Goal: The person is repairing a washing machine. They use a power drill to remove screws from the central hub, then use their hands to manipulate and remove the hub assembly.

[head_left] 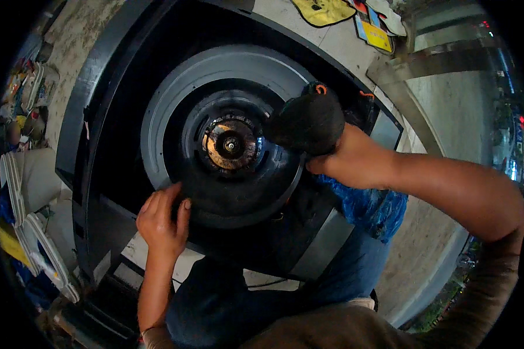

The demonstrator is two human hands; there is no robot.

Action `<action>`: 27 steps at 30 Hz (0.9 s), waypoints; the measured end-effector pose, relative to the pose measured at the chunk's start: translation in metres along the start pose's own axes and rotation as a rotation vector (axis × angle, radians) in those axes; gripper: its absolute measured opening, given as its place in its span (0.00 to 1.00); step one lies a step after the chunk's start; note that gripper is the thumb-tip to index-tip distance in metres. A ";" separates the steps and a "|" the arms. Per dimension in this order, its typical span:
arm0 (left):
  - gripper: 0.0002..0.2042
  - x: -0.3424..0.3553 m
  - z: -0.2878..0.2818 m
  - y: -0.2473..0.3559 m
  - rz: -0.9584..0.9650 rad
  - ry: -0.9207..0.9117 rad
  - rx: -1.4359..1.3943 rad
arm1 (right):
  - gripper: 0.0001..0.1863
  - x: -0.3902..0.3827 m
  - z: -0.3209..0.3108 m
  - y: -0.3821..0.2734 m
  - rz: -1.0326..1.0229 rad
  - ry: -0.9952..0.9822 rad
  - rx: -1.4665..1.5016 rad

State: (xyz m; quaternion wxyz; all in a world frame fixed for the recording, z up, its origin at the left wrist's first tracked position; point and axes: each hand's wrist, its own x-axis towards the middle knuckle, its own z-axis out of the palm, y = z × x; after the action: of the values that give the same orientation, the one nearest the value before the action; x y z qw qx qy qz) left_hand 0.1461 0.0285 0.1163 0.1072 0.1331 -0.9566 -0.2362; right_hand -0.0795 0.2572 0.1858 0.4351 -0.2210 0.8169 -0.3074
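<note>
In front of me is a dark appliance housing (pixel 90 116), lying with a large round tub (pixel 174 87) facing up inside it. At the tub's middle sits a brownish, worn metal hub (pixel 215 152) with a bolt (pixel 232 145) at its centre. My right hand (pixel 358 157) is closed around a bulky black power tool (pixel 308 119), held over the right side of the tub. Its front end reaches toward the hub; whether it touches anything I cannot tell. My left hand (pixel 164 218) is empty, thumb and fingers apart, at the tub's lower left rim.
Blue plastic sheeting (pixel 370 206) lies by my right knee. Yellow-and-black gloves (pixel 323 9) and a yellow-and-blue packet (pixel 374 35) are on the floor beyond the housing. White panels or lids (pixel 43 250) and clutter line the left. A pale ledge (pixel 431 244) runs along the right.
</note>
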 end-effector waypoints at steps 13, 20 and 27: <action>0.11 0.000 0.002 0.001 -0.009 0.023 0.001 | 0.18 0.023 -0.007 0.003 0.056 -0.177 -0.317; 0.10 0.001 0.003 0.002 0.001 0.061 -0.010 | 0.17 0.027 -0.006 0.000 -0.044 -0.245 -0.440; 0.09 0.000 0.002 0.003 0.013 0.062 0.008 | 0.20 0.027 -0.013 -0.021 0.097 -0.410 -0.520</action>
State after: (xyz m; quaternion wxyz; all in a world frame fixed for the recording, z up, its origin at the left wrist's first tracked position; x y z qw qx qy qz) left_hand 0.1444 0.0319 0.1160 0.1378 0.1347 -0.9545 -0.2276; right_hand -0.1026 0.2288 0.1905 0.5335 -0.3428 0.7730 -0.0164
